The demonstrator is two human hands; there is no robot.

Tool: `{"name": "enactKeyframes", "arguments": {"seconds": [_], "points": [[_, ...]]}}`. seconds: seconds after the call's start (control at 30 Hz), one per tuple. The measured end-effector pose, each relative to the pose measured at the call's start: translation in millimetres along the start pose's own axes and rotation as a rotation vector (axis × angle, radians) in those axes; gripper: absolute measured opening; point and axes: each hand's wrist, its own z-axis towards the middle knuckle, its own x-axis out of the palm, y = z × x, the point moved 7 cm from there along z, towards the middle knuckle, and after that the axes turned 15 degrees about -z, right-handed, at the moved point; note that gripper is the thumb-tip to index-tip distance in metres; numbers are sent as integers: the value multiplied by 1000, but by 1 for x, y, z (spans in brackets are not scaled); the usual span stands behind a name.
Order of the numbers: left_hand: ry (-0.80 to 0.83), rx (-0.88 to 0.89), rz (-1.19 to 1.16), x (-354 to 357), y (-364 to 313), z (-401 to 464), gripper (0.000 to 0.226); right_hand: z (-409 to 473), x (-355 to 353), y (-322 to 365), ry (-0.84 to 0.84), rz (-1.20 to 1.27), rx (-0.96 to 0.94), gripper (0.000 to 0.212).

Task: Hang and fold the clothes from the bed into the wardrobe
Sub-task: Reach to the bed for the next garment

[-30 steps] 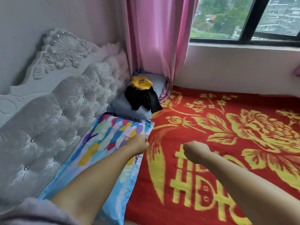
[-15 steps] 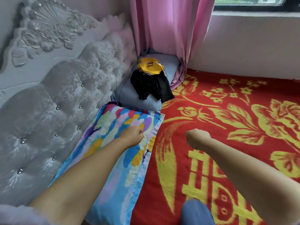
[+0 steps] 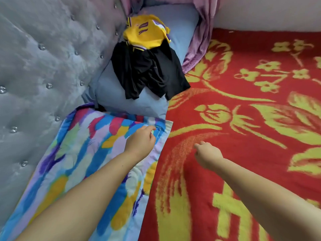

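A yellow jersey [image 3: 145, 32] with purple trim lies crumpled on a grey-blue pillow [image 3: 121, 100] at the head of the bed. Under it, a black garment [image 3: 149, 72] spreads down the pillow. My left hand [image 3: 141, 140] hovers over the near corner of a colourful pillow [image 3: 83, 153], fingers loosely curled and holding nothing. My right hand [image 3: 206, 154] reaches over the red blanket [image 3: 243, 119], fingers loosely curled, empty. Both hands are short of the clothes.
A grey tufted headboard [image 3: 43, 66] rises along the left. A pink curtain [image 3: 201, 40] hangs down to the bed at the far corner, touching the grey-blue pillow. A white wall [image 3: 269, 13] borders the far side of the bed.
The view has moved closer to the clothes and tilted down. Both arms have stretched forward, and the fists have loosened, fingers starting to uncurl.
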Motion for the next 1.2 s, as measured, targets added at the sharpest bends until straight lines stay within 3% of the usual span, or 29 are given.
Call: {"name": "enactKeyframes", "arguments": {"seconds": [0.1,0.27,0.4,0.47,0.57,0.63,0.97,1.1,1.2], "points": [[31,19,92,22,8,58,46,55,37,-10,-11,-49,-70,44],[-64,101,389,49,9,142,69,74,68,-15,-484,-28,-104,46],[-152,245,612,50,2,187,81,71,65,-17,-556,7,-90,46],[-155,214,593,42,7,211,66,73,63,-16,-576,1,-89,46],[-149,181,532,29,6,237,24,73,63,-15,-592,-10,-89,46],[-158,204,472,20,-2,242,21,72,62,-15,-604,-8,-83,45],[-189,30,207,38,25,142,20,73,64,-15,-596,-28,-54,49],[-76,-53,-1,66,28,61,14,59,68,-10,-405,-5,47,55],[72,-60,-130,85,21,-11,32,25,69,17,-261,162,62,75]]}}
